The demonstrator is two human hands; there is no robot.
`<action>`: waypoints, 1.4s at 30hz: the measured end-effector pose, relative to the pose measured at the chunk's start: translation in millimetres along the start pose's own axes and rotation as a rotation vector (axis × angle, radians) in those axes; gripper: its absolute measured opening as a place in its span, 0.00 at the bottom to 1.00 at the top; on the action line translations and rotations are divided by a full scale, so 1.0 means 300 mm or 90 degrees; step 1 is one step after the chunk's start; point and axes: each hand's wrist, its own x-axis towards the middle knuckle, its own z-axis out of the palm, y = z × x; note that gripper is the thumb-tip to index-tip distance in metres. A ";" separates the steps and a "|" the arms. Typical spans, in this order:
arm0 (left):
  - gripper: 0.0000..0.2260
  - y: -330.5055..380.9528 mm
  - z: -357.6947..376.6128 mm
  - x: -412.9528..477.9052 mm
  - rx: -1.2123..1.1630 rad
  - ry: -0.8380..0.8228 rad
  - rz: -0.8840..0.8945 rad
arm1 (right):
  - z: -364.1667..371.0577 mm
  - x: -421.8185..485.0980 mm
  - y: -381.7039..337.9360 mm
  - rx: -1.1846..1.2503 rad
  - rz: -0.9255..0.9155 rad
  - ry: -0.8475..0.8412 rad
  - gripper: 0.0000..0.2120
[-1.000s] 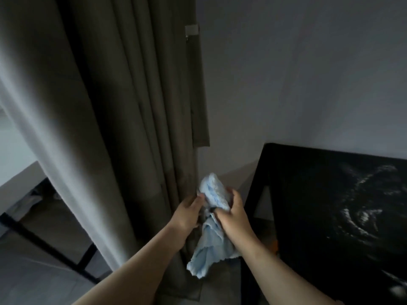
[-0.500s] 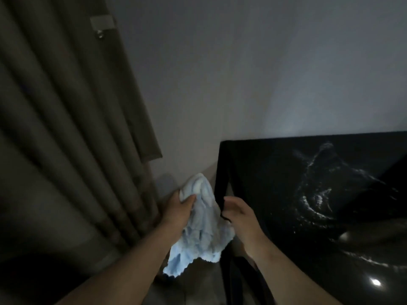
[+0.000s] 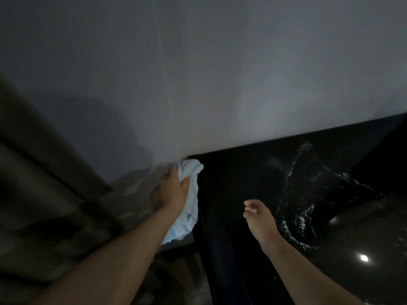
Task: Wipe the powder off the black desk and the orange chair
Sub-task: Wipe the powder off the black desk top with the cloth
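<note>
Blue cloth point(image 3: 192, 194) gripped in left hand point(image 3: 169, 192) beside black desk point(image 3: 242, 172).

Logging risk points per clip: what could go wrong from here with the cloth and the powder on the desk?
The cloth is bunched in the left hand beside the left edge of the desk; wiped like that, it may smear the powder rather than lift it. The powder lies in wide streaks further right; a sweep could push it off the desk. The right hand hovers over the desk and might drag through the streaks.
</note>
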 end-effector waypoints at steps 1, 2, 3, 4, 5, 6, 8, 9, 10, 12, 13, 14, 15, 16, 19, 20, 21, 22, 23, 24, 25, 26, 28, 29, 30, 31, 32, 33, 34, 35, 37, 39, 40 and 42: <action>0.18 0.017 0.016 0.034 0.020 0.007 0.009 | -0.002 0.019 -0.003 0.002 0.006 0.007 0.12; 0.18 0.034 0.033 0.067 0.038 0.017 0.019 | -0.004 0.038 -0.008 0.007 0.012 0.012 0.12; 0.18 0.050 0.052 0.100 0.053 0.027 0.029 | -0.007 0.058 -0.015 0.017 0.018 0.015 0.12; 0.19 0.065 0.073 0.132 0.066 0.035 0.040 | -0.010 0.079 -0.022 0.025 0.021 0.017 0.12; 0.19 0.079 0.096 0.162 0.079 0.040 0.054 | -0.012 0.101 -0.028 0.030 0.023 0.018 0.12; 0.20 0.090 0.122 0.189 0.097 0.042 0.074 | -0.015 0.124 -0.034 0.038 0.025 0.020 0.12; 0.23 0.100 0.182 0.240 0.165 0.036 0.144 | -0.021 0.172 -0.053 0.052 0.034 0.021 0.11; 0.25 0.099 0.213 0.260 0.203 0.017 0.187 | -0.025 0.195 -0.062 0.049 0.039 0.015 0.11; 0.27 0.095 0.244 0.282 0.232 -0.014 0.223 | -0.026 0.218 -0.066 0.038 0.044 0.009 0.11; 0.30 0.085 0.300 0.330 0.278 -0.093 0.246 | -0.027 0.258 -0.064 0.007 0.046 0.000 0.12; 0.32 0.079 0.326 0.352 0.299 -0.134 0.234 | -0.025 0.278 -0.062 -0.004 0.045 -0.004 0.12; 0.33 0.074 0.351 0.371 0.318 -0.176 0.216 | -0.025 0.298 -0.058 -0.009 0.045 -0.007 0.12; 0.34 0.070 0.375 0.386 0.341 -0.210 0.203 | -0.027 0.318 -0.054 -0.013 0.047 -0.008 0.13; 0.33 0.063 0.396 0.396 0.367 -0.222 0.203 | -0.029 0.335 -0.048 -0.016 0.048 -0.009 0.13; 0.27 0.039 0.420 0.413 0.418 -0.155 0.261 | -0.031 0.373 -0.035 -0.027 0.033 -0.005 0.15; 0.26 0.037 0.421 0.419 0.405 -0.140 0.266 | -0.032 0.381 -0.030 -0.035 0.017 0.003 0.15; 0.24 0.042 0.423 0.423 0.389 -0.134 0.253 | -0.035 0.387 -0.027 -0.046 -0.001 0.013 0.15; 0.23 0.052 0.427 0.421 0.382 -0.126 0.225 | -0.041 0.394 -0.025 -0.054 -0.015 0.023 0.15; 0.22 0.069 0.429 0.407 0.388 -0.116 0.193 | -0.049 0.400 -0.025 -0.056 -0.023 0.031 0.15; 0.21 0.092 0.435 0.382 0.401 -0.109 0.172 | -0.058 0.404 -0.025 -0.056 -0.029 0.037 0.15; 0.21 0.112 0.444 0.342 0.409 -0.115 0.176 | -0.071 0.411 -0.026 -0.060 -0.036 0.046 0.15; 0.21 0.127 0.459 0.291 0.408 -0.129 0.211 | -0.083 0.416 -0.025 -0.065 -0.044 0.055 0.15; 0.22 0.131 0.481 0.180 0.389 -0.191 0.358 | -0.112 0.423 -0.022 -0.073 -0.052 0.069 0.14; 0.23 0.124 0.475 0.158 0.386 -0.227 0.425 | -0.126 0.424 -0.018 -0.077 -0.052 0.075 0.14; 0.24 0.116 0.460 0.176 0.374 -0.232 0.463 | -0.136 0.423 -0.012 -0.080 -0.050 0.079 0.14; 0.23 0.108 0.438 0.218 0.374 -0.200 0.453 | -0.144 0.421 -0.005 -0.078 -0.045 0.082 0.14; 0.23 0.101 0.418 0.272 0.374 -0.143 0.402 | -0.150 0.416 0.002 -0.072 -0.043 0.088 0.14; 0.23 0.098 0.397 0.331 0.365 -0.095 0.323 | -0.154 0.411 0.010 -0.066 -0.043 0.095 0.14; 0.22 0.101 0.379 0.388 0.353 -0.078 0.230 | -0.157 0.408 0.017 -0.063 -0.044 0.099 0.14; 0.23 0.110 0.369 0.426 0.342 -0.096 0.141 | -0.157 0.406 0.022 -0.066 -0.049 0.102 0.13; 0.23 0.144 0.395 0.436 0.361 -0.145 0.059 | -0.160 0.408 0.023 -0.072 -0.062 0.107 0.13; 0.20 0.182 0.443 0.367 0.377 -0.173 0.110 | -0.164 0.418 0.014 -0.067 -0.073 0.112 0.14; 0.19 0.188 0.463 0.315 0.369 -0.173 0.199 | -0.166 0.423 0.008 -0.072 -0.079 0.112 0.14; 0.19 0.167 0.469 0.227 0.332 -0.187 0.436 | -0.170 0.433 0.001 -0.101 -0.093 0.110 0.14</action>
